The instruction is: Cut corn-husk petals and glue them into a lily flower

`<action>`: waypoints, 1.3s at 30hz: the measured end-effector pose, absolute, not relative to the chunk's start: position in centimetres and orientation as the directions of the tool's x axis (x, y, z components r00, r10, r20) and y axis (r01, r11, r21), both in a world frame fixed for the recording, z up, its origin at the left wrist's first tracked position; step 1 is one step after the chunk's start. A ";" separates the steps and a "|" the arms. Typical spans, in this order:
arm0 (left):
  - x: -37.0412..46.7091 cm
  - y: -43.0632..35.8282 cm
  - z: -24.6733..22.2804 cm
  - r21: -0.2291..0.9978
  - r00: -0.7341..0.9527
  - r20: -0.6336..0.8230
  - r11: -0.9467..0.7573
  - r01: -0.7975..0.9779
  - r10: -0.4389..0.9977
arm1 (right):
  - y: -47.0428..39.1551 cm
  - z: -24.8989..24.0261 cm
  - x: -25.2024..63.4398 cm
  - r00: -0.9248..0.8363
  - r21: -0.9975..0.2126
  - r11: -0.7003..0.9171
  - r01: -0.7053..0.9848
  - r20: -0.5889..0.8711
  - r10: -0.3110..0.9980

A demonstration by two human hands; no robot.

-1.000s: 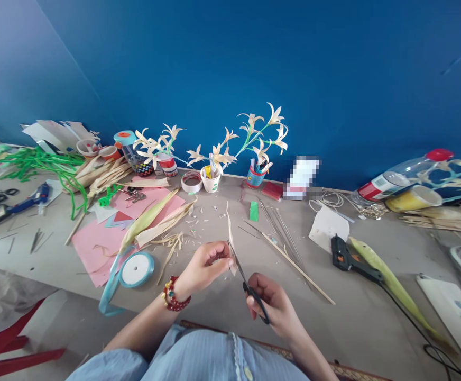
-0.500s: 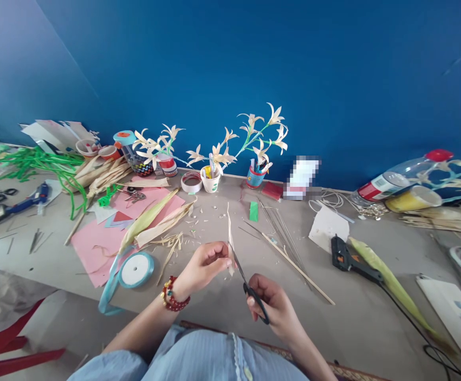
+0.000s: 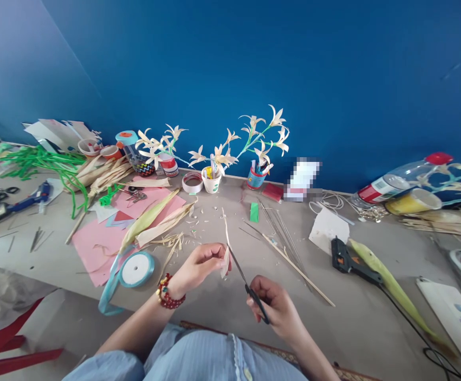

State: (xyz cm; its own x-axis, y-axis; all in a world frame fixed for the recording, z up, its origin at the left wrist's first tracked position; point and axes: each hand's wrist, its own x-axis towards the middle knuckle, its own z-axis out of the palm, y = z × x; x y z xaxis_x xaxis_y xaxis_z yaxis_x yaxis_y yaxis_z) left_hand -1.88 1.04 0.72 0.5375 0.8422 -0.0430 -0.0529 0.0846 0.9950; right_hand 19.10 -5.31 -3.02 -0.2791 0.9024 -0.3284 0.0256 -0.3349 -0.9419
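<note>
My left hand point(image 3: 206, 267) pinches a thin, pale strip of dried husk point(image 3: 226, 227) between thumb and fingers. The strip's narrow tip points away from me, and its wider end shows below the fingertips. Black-handled scissors point(image 3: 250, 291) are gripped in my right hand point(image 3: 274, 301), with fingers through the handle loops. Their blade tips meet the strip beside my left fingertips; I cannot tell whether the blades are parted. Left of my left hand lie a roll of light blue ribbon point(image 3: 136, 269) and curled husk scraps point(image 3: 171, 246).
Pink paper point(image 3: 98, 241) and husks lie at left, with green wires point(image 3: 48, 164) behind. Cups holding husk flowers point(image 3: 222, 156) stand along the blue wall. Metal wires point(image 3: 282, 233) and a stick point(image 3: 305, 275) lie right of centre, then a black glue gun point(image 3: 351, 264) with its cord.
My left hand has shifted slightly left with the husk strip, which now tilts more to the left. The right hand and scissors stay nearly where they were.
</note>
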 end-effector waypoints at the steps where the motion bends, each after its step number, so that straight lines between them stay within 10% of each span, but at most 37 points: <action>1: -2.0 1.0 0.7 0.994 0.537 -0.044 0.089 -0.058 0.842 | -5.3 -3.0 19.1 -0.283 -0.944 -0.328 0.043 -0.327 0.902; 27: -2.7 1.1 0.6 0.952 0.657 -0.100 -0.119 0.281 0.747 | -1.4 -1.1 16.4 -0.206 -0.986 -0.162 0.038 -0.166 0.964; 34: -1.9 0.6 -0.2 0.996 0.346 -0.050 0.074 -0.058 0.937 | -1.9 -1.8 16.8 -0.087 -0.989 -0.134 -0.057 -0.129 0.988; 39: -1.2 0.2 -1.0 0.986 0.434 -0.100 0.146 -0.075 0.895 | -1.7 -1.4 16.6 -0.077 -0.982 -0.129 -0.140 -0.119 0.990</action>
